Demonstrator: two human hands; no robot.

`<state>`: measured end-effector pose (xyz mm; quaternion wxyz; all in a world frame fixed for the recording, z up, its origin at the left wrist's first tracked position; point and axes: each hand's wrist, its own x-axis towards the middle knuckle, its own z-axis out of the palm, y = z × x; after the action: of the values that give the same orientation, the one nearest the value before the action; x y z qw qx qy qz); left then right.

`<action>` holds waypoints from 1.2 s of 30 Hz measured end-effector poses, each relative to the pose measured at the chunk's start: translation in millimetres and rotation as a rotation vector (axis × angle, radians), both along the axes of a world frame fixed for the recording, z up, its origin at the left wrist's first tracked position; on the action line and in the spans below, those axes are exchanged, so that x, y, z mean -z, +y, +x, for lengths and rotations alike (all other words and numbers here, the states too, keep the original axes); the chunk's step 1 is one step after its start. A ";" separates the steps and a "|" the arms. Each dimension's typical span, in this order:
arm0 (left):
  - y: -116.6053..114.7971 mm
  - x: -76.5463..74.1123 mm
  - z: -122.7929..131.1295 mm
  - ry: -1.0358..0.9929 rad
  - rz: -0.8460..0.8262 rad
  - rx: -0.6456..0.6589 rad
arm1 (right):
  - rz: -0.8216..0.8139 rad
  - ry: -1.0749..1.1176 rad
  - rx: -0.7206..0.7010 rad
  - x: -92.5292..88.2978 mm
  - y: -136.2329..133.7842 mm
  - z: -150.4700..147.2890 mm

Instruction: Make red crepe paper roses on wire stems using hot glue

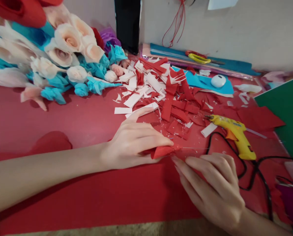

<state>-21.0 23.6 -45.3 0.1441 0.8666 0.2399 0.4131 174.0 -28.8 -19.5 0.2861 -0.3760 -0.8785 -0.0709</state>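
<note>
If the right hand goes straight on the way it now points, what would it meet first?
Most likely the red piece held in the left hand, just ahead of the right hand; with only one view, the depth is unclear.

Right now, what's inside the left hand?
A red piece shows, poking out toward the other hand. Anything deeper in is covered by the left hand, so I can't see that.

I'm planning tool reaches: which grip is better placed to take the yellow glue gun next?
Probably the right grip: it is nearer the glue gun, while the left grip, farther off, holds the red piece.
</note>
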 end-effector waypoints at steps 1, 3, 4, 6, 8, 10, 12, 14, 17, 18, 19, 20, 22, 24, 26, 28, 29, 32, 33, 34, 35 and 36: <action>0.0 0.3 -0.1 -0.002 0.008 0.003 | -0.003 0.014 0.004 0.2 0.4 -0.9; 0.2 0.9 -0.2 0.003 0.028 0.009 | -0.013 0.033 0.000 -0.2 0.6 -2.1; 0.4 1.2 -0.3 0.005 0.039 0.013 | -0.015 0.040 -0.004 -0.6 0.6 -2.4; 0.7 1.8 -0.4 0.007 0.054 0.009 | -0.014 0.046 -0.003 -1.2 0.7 -2.2; 1.0 2.3 -0.6 0.016 0.057 0.007 | -0.015 0.043 0.004 -1.4 1.0 -1.6; 0.9 2.4 -1.0 0.036 0.049 0.014 | -0.022 0.039 0.010 -1.1 1.4 -0.9; 0.7 2.0 -1.6 0.044 0.051 0.020 | -0.029 0.041 0.010 -0.6 1.6 -0.2; 0.5 0.9 -2.0 0.052 0.053 0.019 | -0.039 0.041 0.012 -0.3 1.5 0.6; 0.2 -0.4 -2.0 0.072 0.063 0.020 | -0.071 0.031 0.021 -0.1 0.6 2.2; 0.0 -0.4 -1.9 0.078 0.066 0.018 | -0.082 0.026 0.025 0.1 0.2 2.8; -0.1 -0.3 -1.9 0.085 0.069 0.018 | -0.091 0.022 0.026 0.4 -0.3 3.3; -0.1 0.0 -1.8 0.088 0.074 0.021 | -0.097 0.021 0.029 0.8 -0.9 3.7; 0.0 0.8 -2.0 0.091 0.086 0.024 | -0.108 0.029 0.035 1.7 -1.9 4.2; 0.3 1.3 -2.3 0.096 0.099 0.028 | -0.128 0.046 0.039 2.0 -2.7 4.1; 0.5 1.2 -2.7 0.105 0.104 0.027 | -0.151 0.067 0.033 0.6 -3.0 3.9; 0.5 0.7 -3.0 0.108 0.097 0.029 | -0.175 0.076 0.015 -3.3 -2.6 3.8; 0.3 0.5 -3.1 0.107 0.089 0.026 | -0.180 0.082 0.010 -6.0 -2.1 3.9; 0.1 0.0 -3.3 0.097 0.072 0.023 | -0.172 0.112 0.023 -13.6 0.9 4.2; 0.2 0.0 -3.3 0.094 0.072 0.026 | -0.163 0.121 0.036 -14.9 2.1 4.0; 0.5 -0.1 -3.3 0.090 0.074 0.034 | -0.165 0.125 0.058 -15.1 3.4 3.6; 0.8 -0.1 -3.2 0.086 0.080 0.044 | -0.181 0.124 0.080 -14.5 4.5 3.0; 1.2 -0.1 -3.1 0.085 0.084 0.052 | -0.209 0.124 0.104 -13.1 5.5 2.2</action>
<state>-24.1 24.8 -45.1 0.1080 0.8947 0.2056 0.3815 176.3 -23.4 -6.4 0.2953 -0.4523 -0.8411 0.0297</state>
